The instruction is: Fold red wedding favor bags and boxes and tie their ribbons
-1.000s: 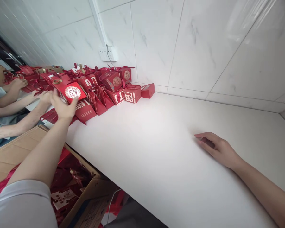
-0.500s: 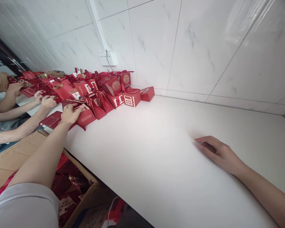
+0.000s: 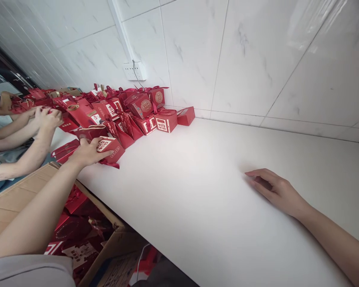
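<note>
My left hand (image 3: 88,153) is closed on a red gift box (image 3: 115,149) with a white label, at the front of a heap of similar boxes. A dark red ribbon sticks out below that box. Another red box (image 3: 65,151) lies just left of my hand. My right hand (image 3: 277,189) rests over the bare white table (image 3: 197,191), its fingers loosely curved and thumb apart from the index finger. I see nothing held in it. The undersides of its other fingers are hidden.
Several red gift boxes (image 3: 140,107) are piled along the tiled wall (image 3: 194,56), under a power socket (image 3: 134,71). An open cardboard box (image 3: 116,239) holding more red boxes stands below the table's front edge. At the left, other people's hands (image 3: 49,117) handle red items.
My left hand has shifted slightly right and toward me, and the gift box under it has turned and tilted. My right hand is nearly still. A co-worker's hands have moved left and up.
</note>
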`<state>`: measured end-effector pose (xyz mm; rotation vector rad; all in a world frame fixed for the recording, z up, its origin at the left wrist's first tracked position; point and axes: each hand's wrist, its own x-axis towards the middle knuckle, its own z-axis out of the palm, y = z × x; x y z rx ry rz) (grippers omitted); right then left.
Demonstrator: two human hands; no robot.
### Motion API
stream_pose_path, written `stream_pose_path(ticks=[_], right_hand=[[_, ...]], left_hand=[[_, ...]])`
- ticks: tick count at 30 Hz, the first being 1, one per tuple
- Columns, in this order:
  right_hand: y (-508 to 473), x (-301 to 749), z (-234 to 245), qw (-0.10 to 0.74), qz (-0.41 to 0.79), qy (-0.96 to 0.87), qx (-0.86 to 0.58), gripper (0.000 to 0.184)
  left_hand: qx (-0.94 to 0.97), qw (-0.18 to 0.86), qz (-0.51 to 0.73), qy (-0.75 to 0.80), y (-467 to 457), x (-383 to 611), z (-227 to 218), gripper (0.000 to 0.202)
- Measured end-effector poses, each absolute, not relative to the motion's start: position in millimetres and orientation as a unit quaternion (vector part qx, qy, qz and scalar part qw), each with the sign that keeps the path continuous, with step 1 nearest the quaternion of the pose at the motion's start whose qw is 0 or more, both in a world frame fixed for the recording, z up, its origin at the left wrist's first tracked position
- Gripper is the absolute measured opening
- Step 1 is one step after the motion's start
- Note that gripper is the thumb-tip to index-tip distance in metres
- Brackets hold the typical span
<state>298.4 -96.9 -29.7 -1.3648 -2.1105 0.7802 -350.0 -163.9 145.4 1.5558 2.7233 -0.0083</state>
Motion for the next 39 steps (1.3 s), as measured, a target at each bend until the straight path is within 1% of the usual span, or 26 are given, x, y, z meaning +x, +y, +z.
stream_pose_path(ticks=[2,4,6,7,8,10,11,14,16,17,20,22,24,26,29,31,32,33,34,36,37,38,39], right_hand=[[-96.6,297.2,-29.4,0.255,0.289,-0.776,-0.499,0.035],[-96.5,295.1,-28.0,0.261,0.292,-0.777,-0.493,0.035],[-96.7,292.4,-25.7,0.266,0.294,-0.779,-0.486,0.034],[-96.9,291.1,-24.3,0.270,0.295,-0.777,-0.486,0.035],[-97.2,289.7,-22.6,0.272,0.297,-0.775,-0.487,0.036],[-97.9,287.3,-18.9,0.275,0.310,-0.766,-0.493,0.039],[-98.4,286.3,-17.0,0.277,0.324,-0.756,-0.497,0.041],[-100.2,283.7,-12.2,0.295,0.374,-0.724,-0.499,0.046],[-101.3,282.0,-11.3,0.338,0.400,-0.714,-0.465,0.046],[-101.6,281.0,-11.5,0.357,0.413,-0.713,-0.441,0.049],[-101.0,277.5,-13.8,0.396,0.439,-0.714,-0.375,0.062],[-99.1,275.5,-15.3,0.394,0.448,-0.722,-0.349,0.071],[-96.4,274.8,-16.3,0.404,0.458,-0.716,-0.338,0.071],[-93.4,275.5,-17.3,0.441,0.472,-0.683,-0.340,0.065],[-89.9,277.4,-19.2,0.484,0.484,-0.625,-0.375,0.067],[-88.7,277.5,-20.2,0.485,0.487,-0.609,-0.395,0.079],[-88.3,277.0,-20.4,0.479,0.493,-0.614,-0.387,0.086],[-88.0,276.0,-20.5,0.475,0.498,-0.623,-0.372,0.093],[-87.7,274.8,-20.5,0.470,0.496,-0.637,-0.357,0.101],[-87.6,271.8,-19.9,0.455,0.473,-0.671,-0.346,0.115],[-87.6,270.5,-19.5,0.449,0.460,-0.683,-0.347,0.120],[-87.7,269.4,-19.1,0.444,0.452,-0.690,-0.350,0.123],[-87.9,268.8,-18.6,0.441,0.449,-0.693,-0.353,0.124]], left_hand=[[0.471,0.052,-0.041,0.880,-165.2,-329.1,149.8,0.122],[0.481,0.089,-0.081,0.868,-165.3,-297.4,151.1,0.122],[0.563,0.105,-0.092,0.814,-164.7,-257.5,149.5,0.116],[0.606,0.114,-0.088,0.782,-164.1,-235.8,147.6,0.119],[0.663,0.123,-0.064,0.735,-163.1,-213.8,145.1,0.118],[0.771,0.169,-0.023,0.614,-159.2,-171.6,137.6,0.106],[0.803,0.192,-0.001,0.565,-155.8,-152.4,132.5,0.104],[0.840,0.220,0.088,0.489,-137.6,-107.0,110.0,0.116],[0.841,0.244,0.141,0.461,-118.2,-87.0,89.0,0.126],[0.837,0.274,0.162,0.444,-106.8,-79.1,77.5,0.131],[0.794,0.437,0.201,0.372,-70.4,-58.2,45.2,0.136],[0.780,0.485,0.212,0.332,-49.4,-42.6,30.6,0.126],[0.793,0.484,0.219,0.299,-34.1,-25.0,22.4,0.111],[0.808,0.436,0.257,0.300,-24.8,-7.6,17.3,0.104],[0.835,0.285,0.347,0.317,-19.2,10.4,8.3,0.108],[0.863,0.208,0.360,0.286,-18.0,12.9,1.4,0.109],[0.876,0.194,0.353,0.267,-17.4,11.2,-1.5,0.113],[0.885,0.198,0.341,0.249,-16.8,7.9,-3.8,0.122],[0.889,0.220,0.323,0.239,-16.0,3.6,-5.4,0.136],[0.886,0.294,0.273,0.233,-14.0,-5.5,-6.9,0.162],[0.878,0.333,0.251,0.233,-12.8,-9.0,-7.1,0.169],[0.869,0.369,0.239,0.226,-11.6,-11.2,-7.2,0.170],[0.857,0.403,0.237,0.217,-10.4,-12.1,-7.3,0.166]])
